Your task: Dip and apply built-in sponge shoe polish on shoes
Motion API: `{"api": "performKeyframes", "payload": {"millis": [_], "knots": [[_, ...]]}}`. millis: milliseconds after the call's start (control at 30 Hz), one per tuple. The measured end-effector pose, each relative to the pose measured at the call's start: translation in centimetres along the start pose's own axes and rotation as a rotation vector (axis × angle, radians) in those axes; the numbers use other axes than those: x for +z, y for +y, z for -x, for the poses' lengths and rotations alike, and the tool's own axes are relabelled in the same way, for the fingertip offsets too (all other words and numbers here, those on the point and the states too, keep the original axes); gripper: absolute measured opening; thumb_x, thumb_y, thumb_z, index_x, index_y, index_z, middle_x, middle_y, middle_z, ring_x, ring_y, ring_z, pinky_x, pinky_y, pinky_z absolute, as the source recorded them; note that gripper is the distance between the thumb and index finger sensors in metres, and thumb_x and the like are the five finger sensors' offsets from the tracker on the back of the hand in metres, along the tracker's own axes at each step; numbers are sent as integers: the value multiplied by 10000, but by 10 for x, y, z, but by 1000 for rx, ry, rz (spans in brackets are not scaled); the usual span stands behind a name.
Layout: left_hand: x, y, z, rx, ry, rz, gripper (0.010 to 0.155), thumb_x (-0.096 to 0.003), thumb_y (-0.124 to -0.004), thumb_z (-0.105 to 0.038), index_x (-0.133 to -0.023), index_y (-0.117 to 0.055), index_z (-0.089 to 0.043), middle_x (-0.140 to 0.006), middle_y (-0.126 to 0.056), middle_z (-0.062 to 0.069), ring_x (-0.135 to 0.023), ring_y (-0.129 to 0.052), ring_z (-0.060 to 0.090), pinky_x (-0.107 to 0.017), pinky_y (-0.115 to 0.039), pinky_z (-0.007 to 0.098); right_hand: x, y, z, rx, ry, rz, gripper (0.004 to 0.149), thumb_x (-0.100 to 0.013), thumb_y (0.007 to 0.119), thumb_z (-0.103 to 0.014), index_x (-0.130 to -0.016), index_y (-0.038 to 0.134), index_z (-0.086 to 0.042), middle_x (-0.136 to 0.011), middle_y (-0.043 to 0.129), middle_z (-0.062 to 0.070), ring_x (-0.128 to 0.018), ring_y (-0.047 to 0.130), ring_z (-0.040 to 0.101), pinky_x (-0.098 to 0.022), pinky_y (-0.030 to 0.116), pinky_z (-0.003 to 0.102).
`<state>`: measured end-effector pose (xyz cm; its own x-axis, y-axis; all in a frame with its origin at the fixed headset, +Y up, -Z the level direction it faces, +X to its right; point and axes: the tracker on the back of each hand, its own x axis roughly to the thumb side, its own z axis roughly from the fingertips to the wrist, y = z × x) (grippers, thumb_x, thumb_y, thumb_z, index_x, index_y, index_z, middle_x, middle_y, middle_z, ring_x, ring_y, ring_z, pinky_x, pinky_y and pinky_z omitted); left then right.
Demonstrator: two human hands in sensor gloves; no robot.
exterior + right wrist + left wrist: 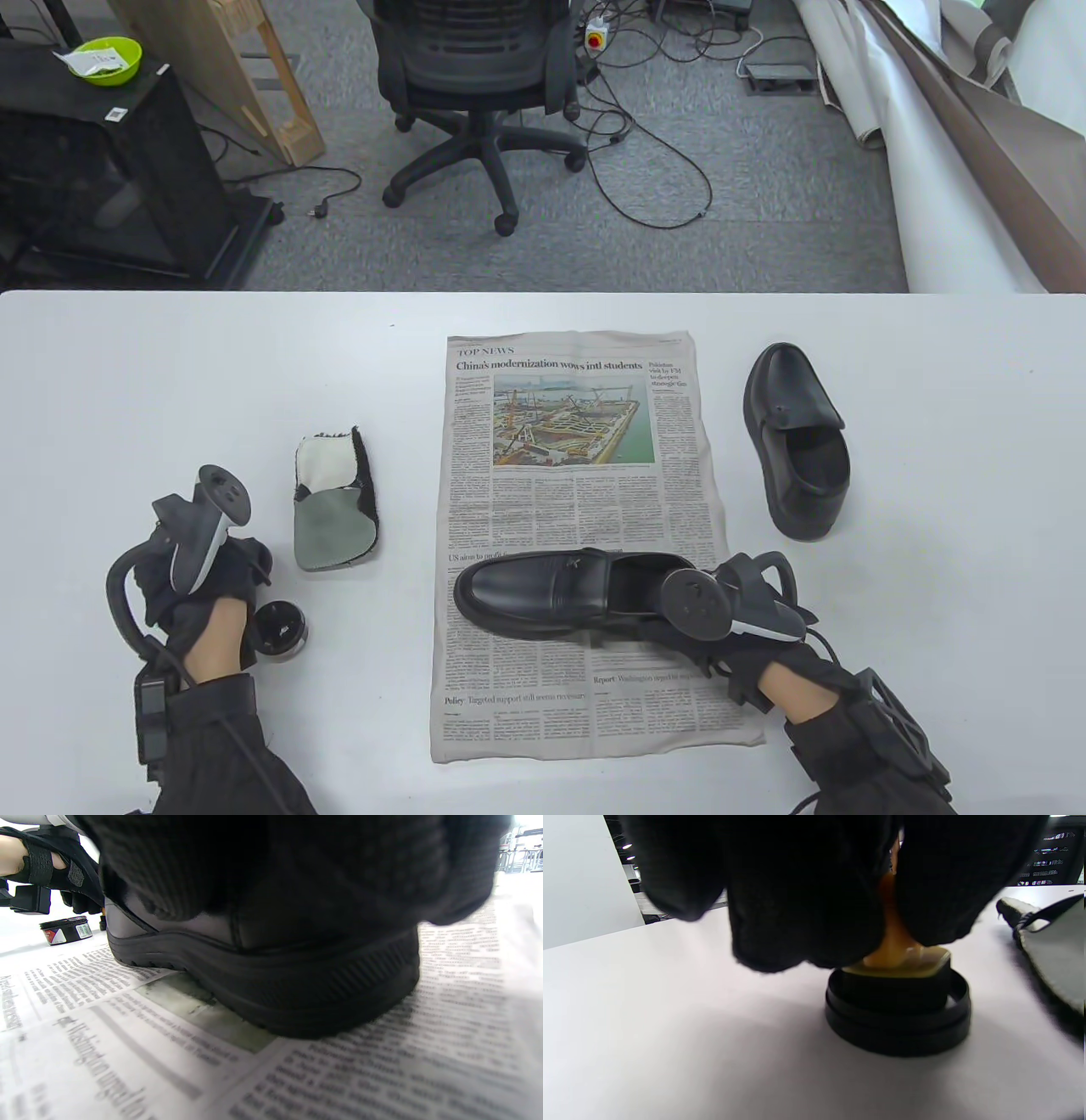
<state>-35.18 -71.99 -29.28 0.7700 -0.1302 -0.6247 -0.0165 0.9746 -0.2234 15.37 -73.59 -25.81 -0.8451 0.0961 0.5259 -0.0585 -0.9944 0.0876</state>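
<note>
My left hand [242,573] grips a sponge applicator by its amber handle [893,942]. Its black sponge [895,988] is pressed down into a shallow black round dish [897,1022] on the table. A labelled polish tin [280,630] stands just right of that hand and also shows in the right wrist view [65,930]. A black loafer [543,598] lies on the newspaper [577,492] with its toe pointing left. My right hand [679,632] grips its heel [297,984]. A second black loafer [797,441] stands on the bare table to the right.
A grey and white polishing mitt [331,505] lies between my left hand and the newspaper. The white table's [170,382] far edge runs across the middle of the table view. An office chair [475,76] and cables are on the floor beyond.
</note>
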Motion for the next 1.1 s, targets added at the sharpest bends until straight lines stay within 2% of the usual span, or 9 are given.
{"api": "performKeyframes", "payload": {"millis": [133,300,467,600,667,733,800,933,1100], "knots": [[2,-1,2,20,15,18,578,-381,-950,-555,-838,-871,-211,-638,-1069,11,-512,-1053,182,-555,-840,458,0,0,0,1,0,1,432,-347,829,-546,-647,950,-260,-525,918,-6,-131,980,70,-433,893,395],[20,16,4,24,15,-56,627,-374,-940,-577,-870,-838,-208,-682,-1044,27,-552,-1033,202,-574,-816,478,0,0,0,5,0,2,435,-346,829,-548,-650,949,-262,-528,917,-6,-133,981,69,-434,893,397],[59,45,-11,26,-80,-213,638,-381,-929,-579,-891,-815,-213,-724,-1024,33,-592,-1020,215,-591,-800,490,1,0,-1,12,5,9,442,-346,828,-547,-663,943,-262,-534,916,-4,-141,985,70,-437,893,399],[100,57,-32,95,-252,-326,644,-397,-901,-585,-922,-781,-232,-802,-985,37,-679,-990,229,-641,-763,511,2,-1,-2,28,8,9,448,-352,818,-543,-681,936,-263,-548,918,4,-155,997,67,-435,896,399],[113,56,-44,139,-390,-325,677,-396,-894,-590,-959,-733,-251,-874,-939,29,-755,-956,236,-681,-731,526,3,-1,-3,40,10,1,453,-359,808,-534,-698,928,-258,-565,918,8,-171,1005,70,-440,895,401],[119,51,-54,255,-463,-239,674,-403,-891,-579,-963,-722,-245,-888,-920,35,-775,-942,243,-692,-715,534,4,-1,-4,50,5,11,437,-363,804,-525,-695,933,-272,-563,927,5,-172,1016,71,-441,899,403],[123,43,-64,320,-541,-215,686,-409,-879,-577,-980,-688,-247,-923,-884,38,-815,-915,254,-710,-694,543,5,-3,-4,46,-11,38,437,-362,809,-516,-691,946,-264,-547,946,5,-159,1034,75,-434,909,397],[131,36,-76,245,-562,-273,725,-400,-872,-588,-998,-653,-243,-969,-837,48,-851,-894,271,-714,-691,553,10,-8,-6,62,-59,101,441,-352,814,-506,-676,973,-253,-506,987,1,-122,1073,66,-405,944,364],[136,35,-81,271,-598,-305,753,-399,-858,-602,-1018,-613,-249,-1022,-775,57,-905,-848,297,-732,-669,569,18,-23,-3,55,-73,209,442,-344,812,-505,-655,990,-245,-469,1012,-7,-71,1071,52,-373,969,345]]}}
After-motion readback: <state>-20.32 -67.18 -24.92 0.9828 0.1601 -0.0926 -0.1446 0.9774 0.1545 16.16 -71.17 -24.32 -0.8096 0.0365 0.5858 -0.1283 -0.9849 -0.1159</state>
